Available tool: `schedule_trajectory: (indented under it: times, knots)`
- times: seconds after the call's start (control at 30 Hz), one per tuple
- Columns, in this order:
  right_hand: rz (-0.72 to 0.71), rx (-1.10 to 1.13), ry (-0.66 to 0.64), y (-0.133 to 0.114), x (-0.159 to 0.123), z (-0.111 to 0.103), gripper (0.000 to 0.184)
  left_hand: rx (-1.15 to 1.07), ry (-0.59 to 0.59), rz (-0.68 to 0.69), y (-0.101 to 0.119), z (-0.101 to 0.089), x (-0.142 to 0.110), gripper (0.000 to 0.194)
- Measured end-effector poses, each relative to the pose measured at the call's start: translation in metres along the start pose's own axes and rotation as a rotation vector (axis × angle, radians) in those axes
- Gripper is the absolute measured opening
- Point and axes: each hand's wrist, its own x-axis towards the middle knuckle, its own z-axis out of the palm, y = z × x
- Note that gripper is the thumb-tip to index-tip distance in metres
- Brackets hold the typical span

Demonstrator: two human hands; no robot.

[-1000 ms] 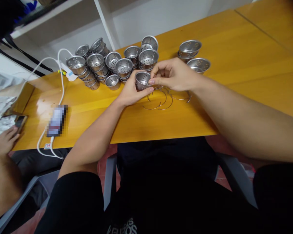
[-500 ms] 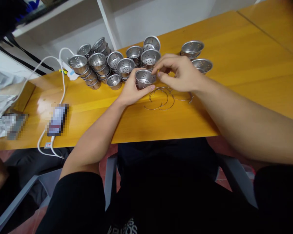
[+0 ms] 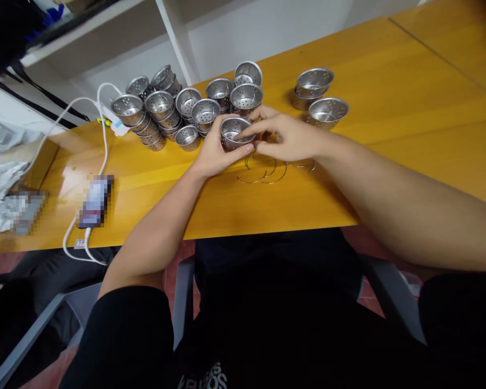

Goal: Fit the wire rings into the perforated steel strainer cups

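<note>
My left hand (image 3: 213,153) is wrapped round a small perforated metal strainer cup (image 3: 229,127), its thumb along the near side. The cup stands mouth up just over the table. My right hand (image 3: 288,136) is at the cup's right side, with the index finger stretched over the rim into the mouth. Its thumb lies lower and apart, close to the cup's wall; the other fingers are bent behind. No separate thing shows in that hand. Several thin wire rings (image 3: 281,175), open at one side, lie on the table below it, partly covered.
Stacks of similar strainer cups (image 3: 161,105) stand behind and left of my hands. A few more cups (image 3: 328,112) sit to the right. A phone (image 3: 94,202) with a white cable lies on the yellow table (image 3: 243,208). Plastic bags (image 3: 0,178) are at far left.
My right index finger has moved left from the cup's rim into its mouth, and the fingers have spread. My left hand keeps its hold on the cup. The view has shifted slightly.
</note>
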Motion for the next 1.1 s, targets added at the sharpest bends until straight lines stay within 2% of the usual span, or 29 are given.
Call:
schedule_trajectory:
  times: [0.13,0.27,0.37,0.47,0.63,0.73,0.87,0.97,1.03,1.1]
  knots:
    - [-0.035,0.025,0.022,-0.008,-0.002,-0.001,0.024,-0.005,-0.009,0.032,0.001,-0.003,-0.002,0.112]
    - [-0.075,0.03,0.125,-0.021,-0.004,-0.006,0.029,-0.002,0.007,0.044,0.018,-0.02,-0.001,0.11]
    - [-0.069,0.028,0.262,-0.022,-0.003,-0.011,0.036,0.055,0.005,0.03,0.032,-0.045,0.003,0.115]
    - [-0.042,0.003,0.324,-0.016,-0.001,-0.017,0.045,0.112,0.078,0.035,0.039,-0.078,0.008,0.11]
    - [0.001,-0.019,0.347,-0.008,0.001,-0.021,0.046,0.269,0.288,0.062,0.028,-0.133,0.012,0.11]
    - [-0.007,-0.001,0.346,-0.007,0.001,-0.021,0.043,0.371,0.305,0.024,0.015,-0.156,0.007,0.114]
    - [-0.04,-0.019,0.355,-0.004,0.003,-0.021,0.035,0.43,0.266,-0.045,0.004,-0.173,0.0,0.115]
    - [-0.082,-0.071,0.384,-0.001,0.003,-0.022,0.03,0.448,0.291,-0.069,-0.001,-0.18,-0.001,0.125]
    - [-0.094,-0.082,0.389,0.001,0.003,-0.022,0.028,0.447,0.304,-0.086,0.0,-0.182,-0.002,0.131]
    - [-0.095,-0.095,0.393,0.003,0.003,-0.022,0.03,0.423,0.262,-0.157,0.008,-0.181,-0.003,0.125]
